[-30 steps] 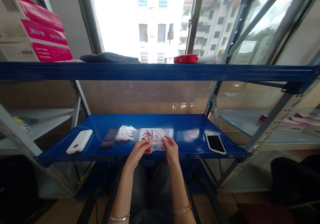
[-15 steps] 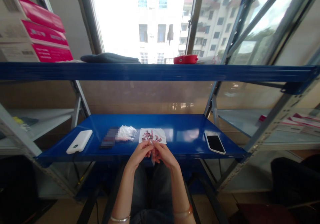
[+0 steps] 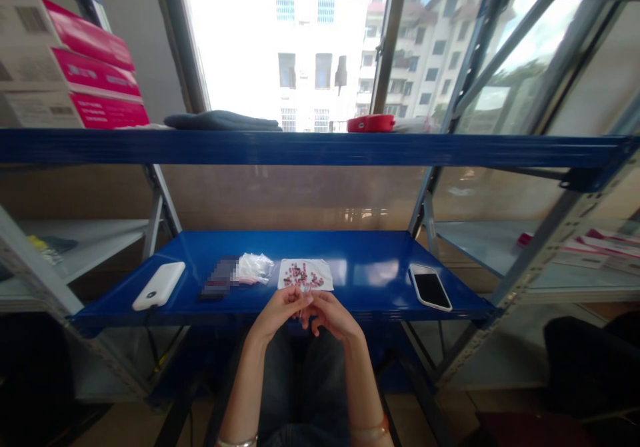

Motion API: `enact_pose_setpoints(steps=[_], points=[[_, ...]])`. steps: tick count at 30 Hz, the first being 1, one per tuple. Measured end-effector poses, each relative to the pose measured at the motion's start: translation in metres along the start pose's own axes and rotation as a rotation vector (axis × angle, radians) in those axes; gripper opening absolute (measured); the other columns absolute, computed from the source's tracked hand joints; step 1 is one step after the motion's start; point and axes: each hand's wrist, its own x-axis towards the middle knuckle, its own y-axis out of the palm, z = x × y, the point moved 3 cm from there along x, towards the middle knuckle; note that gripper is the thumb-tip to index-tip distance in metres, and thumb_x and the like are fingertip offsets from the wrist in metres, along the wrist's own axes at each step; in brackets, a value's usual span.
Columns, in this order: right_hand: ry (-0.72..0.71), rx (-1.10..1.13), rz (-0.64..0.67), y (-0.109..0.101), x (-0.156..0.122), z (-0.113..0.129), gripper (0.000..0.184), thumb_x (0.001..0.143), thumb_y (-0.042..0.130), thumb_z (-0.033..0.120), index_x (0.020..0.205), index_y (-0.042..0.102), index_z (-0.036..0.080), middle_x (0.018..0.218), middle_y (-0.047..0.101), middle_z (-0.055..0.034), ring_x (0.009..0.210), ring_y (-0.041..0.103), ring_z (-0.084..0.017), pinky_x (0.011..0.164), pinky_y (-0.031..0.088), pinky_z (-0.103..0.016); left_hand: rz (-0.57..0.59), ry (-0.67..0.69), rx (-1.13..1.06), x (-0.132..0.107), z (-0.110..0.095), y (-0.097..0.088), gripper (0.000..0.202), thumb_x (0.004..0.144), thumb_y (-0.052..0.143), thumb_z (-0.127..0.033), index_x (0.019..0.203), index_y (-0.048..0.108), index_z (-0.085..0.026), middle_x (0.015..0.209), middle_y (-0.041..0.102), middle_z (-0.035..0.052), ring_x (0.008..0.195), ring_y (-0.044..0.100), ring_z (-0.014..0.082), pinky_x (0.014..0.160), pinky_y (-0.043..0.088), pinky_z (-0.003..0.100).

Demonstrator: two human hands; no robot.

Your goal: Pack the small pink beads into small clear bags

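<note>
My left hand [image 3: 283,307] and my right hand [image 3: 330,312] meet at the front edge of the blue shelf [image 3: 370,240], above my lap. Fingertips on both sides are pinched together and touch each other. Whatever lies between them is too small to make out. Just beyond the fingers, many small red and dark bead-like pieces [image 3: 300,274] are scattered over a white sheet [image 3: 325,268]. Left of the sheet lies a heap of clear plastic bags [image 3: 256,266].
A white power bank [image 3: 159,286] with a dark cable lies at the left, and a white-framed phone [image 3: 431,287] at the right. Between power bank and bags is a pixelated dark patch. Overhead, a blue beam [image 3: 310,148] bears folded cloth [image 3: 223,120], a red roll [image 3: 371,123] and pink-white boxes [image 3: 100,74].
A pale pointed bit that hung below my fingers no longer shows. My hands stay together, with the right fingers slightly more spread. The view has tipped up a little.
</note>
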Motion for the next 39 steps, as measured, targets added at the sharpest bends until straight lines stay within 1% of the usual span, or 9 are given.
enact_pose_setpoints(steps=[6, 16, 19, 23, 26, 29, 32, 35, 39], points=[[-0.036, 0.041, -0.02, 0.001, 0.002, 0.003, 0.033, 0.073, 0.065, 0.044, 0.077, 0.061, 0.012, 0.063, 0.063, -0.0034, 0.048, 0.056, -0.009, 0.036, 0.036, -0.013, 0.014, -0.021, 0.005, -0.001, 0.001, 0.001, 0.033, 0.074, 0.063, -0.046, 0.067, 0.051, -0.016, 0.055, 0.055, -0.0018, 0.05, 0.048, 0.0081, 0.05, 0.03, 0.02], [-0.055, 0.085, -0.067, -0.002, 0.008, -0.003, 0.038, 0.072, 0.064, 0.051, 0.068, 0.058, 0.013, 0.053, 0.057, 0.0005, 0.043, 0.053, -0.008, 0.034, 0.033, -0.015, -0.02, -0.028, -0.021, 0.001, 0.001, -0.001, 0.028, 0.075, 0.059, -0.041, 0.064, 0.056, -0.016, 0.059, 0.055, 0.0, 0.056, 0.054, 0.0117, 0.051, 0.033, 0.021], [-0.099, 0.028, -0.126, 0.0, 0.014, -0.005, 0.039, 0.073, 0.06, 0.053, 0.068, 0.055, 0.015, 0.052, 0.055, 0.0017, 0.042, 0.052, -0.009, 0.034, 0.034, -0.016, -0.14, 0.029, 0.094, 0.005, 0.004, -0.001, 0.026, 0.077, 0.054, -0.038, 0.06, 0.051, -0.018, 0.055, 0.051, -0.0017, 0.053, 0.05, 0.0119, 0.051, 0.032, 0.022], [-0.193, -0.182, -0.314, 0.001, 0.023, -0.011, 0.036, 0.076, 0.055, 0.052, 0.065, 0.048, 0.018, 0.047, 0.05, 0.0048, 0.037, 0.047, -0.009, 0.033, 0.034, -0.018, -0.399, 0.106, 0.38, 0.006, 0.005, -0.001, 0.022, 0.076, 0.053, -0.031, 0.058, 0.049, -0.02, 0.051, 0.049, -0.0027, 0.051, 0.046, 0.013, 0.054, 0.03, 0.023], [-0.248, -0.37, -0.457, -0.005, 0.023, -0.012, 0.03, 0.076, 0.054, 0.043, 0.061, 0.045, 0.02, 0.045, 0.048, 0.005, 0.038, 0.045, -0.009, 0.036, 0.031, -0.019, -0.575, 0.12, 0.528, 0.003, 0.003, -0.003, 0.018, 0.075, 0.055, -0.026, 0.058, 0.05, -0.021, 0.053, 0.051, -0.0021, 0.053, 0.047, 0.0138, 0.055, 0.026, 0.023], [-0.295, -0.491, -0.576, -0.011, 0.019, -0.009, 0.027, 0.074, 0.055, 0.033, 0.055, 0.041, 0.02, 0.044, 0.045, 0.0052, 0.042, 0.044, -0.01, 0.041, 0.03, -0.02, -0.675, 0.152, 0.57, 0.001, 0.001, -0.007, 0.014, 0.074, 0.057, -0.024, 0.062, 0.051, -0.021, 0.055, 0.053, -0.002, 0.054, 0.049, 0.0142, 0.056, 0.028, 0.023], [-0.327, -0.589, -0.643, -0.012, 0.017, -0.006, 0.028, 0.075, 0.052, 0.031, 0.053, 0.039, 0.021, 0.044, 0.043, 0.005, 0.044, 0.042, -0.01, 0.046, 0.028, -0.022, -0.657, 0.237, 0.532, 0.002, 0.001, -0.008, 0.003, 0.072, 0.058, -0.019, 0.073, 0.057, -0.022, 0.064, 0.059, -0.0013, 0.057, 0.054, 0.0146, 0.059, 0.035, 0.023], [-0.336, -0.663, -0.662, -0.005, 0.016, -0.003, 0.028, 0.077, 0.051, 0.033, 0.054, 0.041, 0.021, 0.047, 0.045, 0.004, 0.046, 0.041, -0.011, 0.048, 0.026, -0.023, -0.595, 0.314, 0.467, 0.005, 0.003, -0.005, 0.015, 0.07, 0.056, -0.01, 0.076, 0.064, -0.022, 0.085, 0.067, 0.0044, 0.081, 0.061, 0.0197, 0.076, 0.042, 0.027], [-0.34, -0.689, -0.687, 0.001, 0.013, 0.001, 0.027, 0.077, 0.052, 0.034, 0.054, 0.044, 0.021, 0.047, 0.046, 0.0032, 0.047, 0.039, -0.011, 0.048, 0.023, -0.023, -0.549, 0.257, 0.452, 0.007, 0.008, -0.001, 0.022, 0.071, 0.057, -0.01, 0.083, 0.071, -0.022, 0.101, 0.068, 0.0099, 0.1, 0.06, 0.0263, 0.092, 0.04, 0.035]])
